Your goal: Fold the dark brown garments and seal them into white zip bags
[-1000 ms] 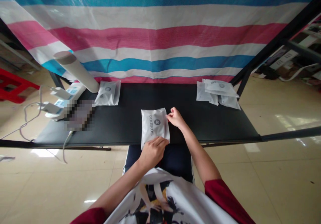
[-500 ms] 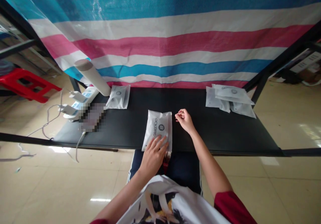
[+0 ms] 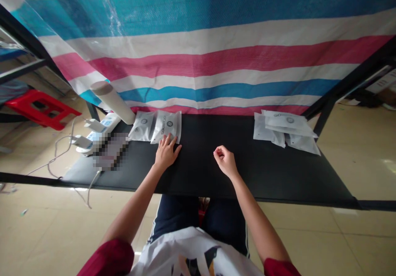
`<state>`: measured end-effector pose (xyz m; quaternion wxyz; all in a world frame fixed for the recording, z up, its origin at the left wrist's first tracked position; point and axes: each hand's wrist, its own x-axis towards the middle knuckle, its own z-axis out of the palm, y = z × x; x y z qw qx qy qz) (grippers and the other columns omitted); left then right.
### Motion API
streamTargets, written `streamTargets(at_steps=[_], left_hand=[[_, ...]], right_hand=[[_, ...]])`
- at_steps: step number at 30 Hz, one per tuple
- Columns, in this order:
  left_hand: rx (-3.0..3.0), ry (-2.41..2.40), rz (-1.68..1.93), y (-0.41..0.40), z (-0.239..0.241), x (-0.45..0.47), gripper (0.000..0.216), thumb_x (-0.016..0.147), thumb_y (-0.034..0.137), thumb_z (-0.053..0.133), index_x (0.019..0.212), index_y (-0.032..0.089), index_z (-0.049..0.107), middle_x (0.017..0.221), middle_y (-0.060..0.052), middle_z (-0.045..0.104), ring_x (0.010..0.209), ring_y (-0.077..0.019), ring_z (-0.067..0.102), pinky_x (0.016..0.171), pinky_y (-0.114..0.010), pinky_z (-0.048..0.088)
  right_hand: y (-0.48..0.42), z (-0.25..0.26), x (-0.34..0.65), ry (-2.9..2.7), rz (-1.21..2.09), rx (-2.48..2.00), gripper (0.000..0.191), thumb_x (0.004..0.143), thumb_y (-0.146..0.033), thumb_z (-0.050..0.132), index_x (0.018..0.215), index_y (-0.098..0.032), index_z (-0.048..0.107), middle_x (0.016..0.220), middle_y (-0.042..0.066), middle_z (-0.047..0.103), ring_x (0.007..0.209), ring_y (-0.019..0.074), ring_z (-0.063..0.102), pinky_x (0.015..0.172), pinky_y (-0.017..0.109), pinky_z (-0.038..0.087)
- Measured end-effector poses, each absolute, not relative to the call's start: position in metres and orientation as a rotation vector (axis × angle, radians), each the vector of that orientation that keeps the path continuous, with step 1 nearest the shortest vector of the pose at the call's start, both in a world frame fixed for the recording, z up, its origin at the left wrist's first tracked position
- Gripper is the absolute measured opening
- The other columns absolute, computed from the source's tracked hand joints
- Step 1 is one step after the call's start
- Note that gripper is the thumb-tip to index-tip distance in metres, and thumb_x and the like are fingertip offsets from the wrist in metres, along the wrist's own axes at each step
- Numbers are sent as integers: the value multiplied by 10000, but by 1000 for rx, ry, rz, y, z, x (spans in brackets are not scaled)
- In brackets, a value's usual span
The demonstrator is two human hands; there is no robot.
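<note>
My left hand (image 3: 166,154) lies flat with fingers spread on the black table (image 3: 198,168), its fingertips on the near edge of a white printed pouch (image 3: 167,126). That pouch lies at the back left, partly over another white pouch (image 3: 142,125). My right hand (image 3: 225,161) hovers over the middle of the table, fingers curled in loosely with nothing visible in them. A stack of white pouches (image 3: 286,129) lies at the back right, well away from both hands.
A cardboard tube (image 3: 111,101) leans at the back left beside a white power strip (image 3: 94,133) with plugs and cables. A striped tarp (image 3: 198,61) hangs behind the table. Black frame bars run along both sides. A red stool (image 3: 40,109) stands on the floor at left.
My left hand slid the printed pouch from the table's front middle to the back left, beside the other pouch. My right hand let go of its corner and drew back, curling closed.
</note>
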<state>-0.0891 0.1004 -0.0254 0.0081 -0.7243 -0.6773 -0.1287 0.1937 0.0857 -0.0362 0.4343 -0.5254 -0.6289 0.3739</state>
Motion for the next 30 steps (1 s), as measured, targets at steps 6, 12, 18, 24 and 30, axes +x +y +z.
streamTargets(at_steps=[6, 12, 18, 24, 30], left_hand=[[-2126, -2207, -426, 100, -33, -91, 670, 933, 569, 422, 1462, 158, 433, 1605, -164, 240, 1498, -396, 105, 1162, -590, 235], [-2137, -2215, -407, 102, -37, -92, 715, 920, 581, 431, 1487, 147, 391, 1620, -167, 189, 1497, -397, 110, 1167, -577, 233], [-2055, -2214, -508, 98, -37, -90, 693, 901, 565, 479, 1460, 156, 445, 1637, -162, 104, 1490, -442, 56, 1170, -578, 222], [-2061, -2185, -584, 94, -38, -90, 650, 910, 513, 471, 1438, 133, 469, 1610, -181, 208, 1485, -423, 139, 1166, -555, 255], [-2063, -2172, -647, 86, -37, -89, 621, 910, 464, 477, 1415, 102, 481, 1586, -211, 255, 1473, -425, 187, 1150, -554, 289]], right_hand=[[82, -32, 191, -1622, 923, -1341, 108, 857, -336, 547, 809, -240, 561, 700, 26, 650, 629, 189, 640, 567, 272, 473], [80, -32, 189, -1678, 888, -1330, 70, 855, -276, 538, 802, -240, 566, 705, 11, 658, 617, 167, 637, 575, 259, 460], [81, -35, 191, -1589, 895, -1307, 104, 858, -313, 549, 824, -219, 576, 701, 12, 651, 606, 152, 630, 562, 240, 464], [83, -42, 195, -1273, 931, -1244, 195, 844, -380, 598, 919, -203, 566, 779, 16, 647, 653, 139, 633, 589, 238, 511], [104, -32, 230, -394, 1200, -1148, 216, 846, -256, 586, 1034, -233, 481, 855, -15, 662, 685, 107, 669, 568, 196, 549]])
